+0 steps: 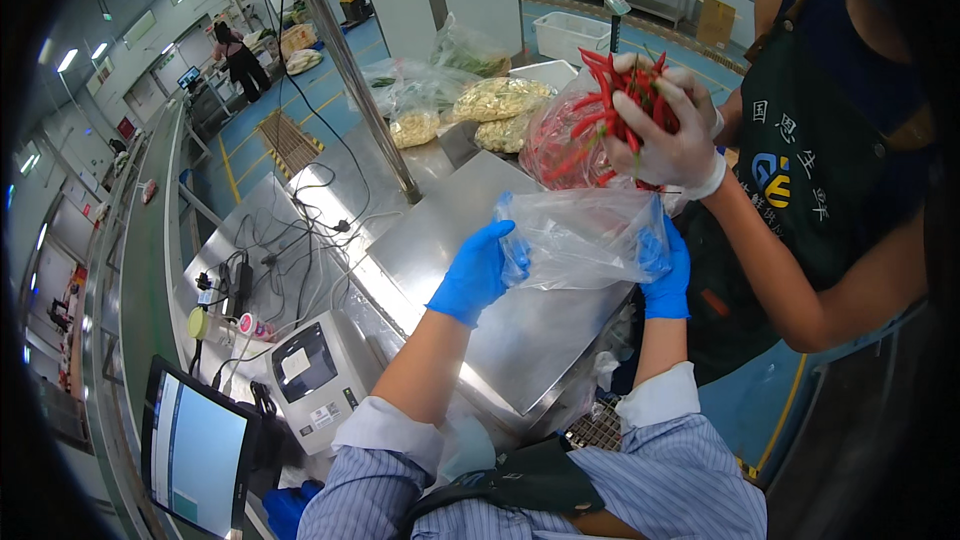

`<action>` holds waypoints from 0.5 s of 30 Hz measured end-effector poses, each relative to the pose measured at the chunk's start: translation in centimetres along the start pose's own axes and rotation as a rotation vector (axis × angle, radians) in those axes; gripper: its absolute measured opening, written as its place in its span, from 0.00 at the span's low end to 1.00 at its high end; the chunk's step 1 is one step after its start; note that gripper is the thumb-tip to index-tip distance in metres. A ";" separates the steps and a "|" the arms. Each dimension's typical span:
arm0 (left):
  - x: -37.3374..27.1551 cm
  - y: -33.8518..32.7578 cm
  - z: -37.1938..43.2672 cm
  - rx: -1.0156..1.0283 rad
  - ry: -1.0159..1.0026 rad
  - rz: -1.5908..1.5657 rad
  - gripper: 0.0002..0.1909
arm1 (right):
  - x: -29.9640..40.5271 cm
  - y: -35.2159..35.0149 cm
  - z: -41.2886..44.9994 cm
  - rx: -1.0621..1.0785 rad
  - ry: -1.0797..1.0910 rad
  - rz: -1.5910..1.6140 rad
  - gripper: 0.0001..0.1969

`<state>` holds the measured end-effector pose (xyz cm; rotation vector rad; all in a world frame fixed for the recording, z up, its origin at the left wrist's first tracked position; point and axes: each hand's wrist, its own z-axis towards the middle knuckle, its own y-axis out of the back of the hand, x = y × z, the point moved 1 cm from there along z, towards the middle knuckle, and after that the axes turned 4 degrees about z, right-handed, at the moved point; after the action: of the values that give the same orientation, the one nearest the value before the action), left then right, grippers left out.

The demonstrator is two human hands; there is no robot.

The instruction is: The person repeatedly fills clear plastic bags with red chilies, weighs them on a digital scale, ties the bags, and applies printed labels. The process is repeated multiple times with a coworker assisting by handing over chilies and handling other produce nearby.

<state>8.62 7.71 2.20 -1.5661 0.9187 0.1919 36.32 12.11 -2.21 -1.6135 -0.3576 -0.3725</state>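
Note:
Between my hands a clear plastic bag is stretched wide above a steel weighing platform. My left hand, in a blue glove, grips the bag's left side. The right side of the bag is in my right hand, also blue-gloved, with some fingers seen through the film. Just above and beyond the bag, a co-worker's white-gloved hands hold a bunch of red chili peppers. Behind the bag lies a large clear bag of red chilies, partly hidden by those hands.
Bags of pale, peeled-looking produce lie at the table's far side. A scale post rises at the back. Tangled cables, a label printer and a monitor are on the left, beside a conveyor belt. A co-worker in a dark apron stands close right.

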 end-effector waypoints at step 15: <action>1.7 -1.1 -1.7 -0.014 0.004 -0.019 0.29 | -0.6 8.3 -3.2 -0.155 -0.154 0.007 0.24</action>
<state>9.77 5.35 2.42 -1.5879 0.9074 0.1820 39.41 8.29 -9.69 -1.8006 -0.4486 -0.2761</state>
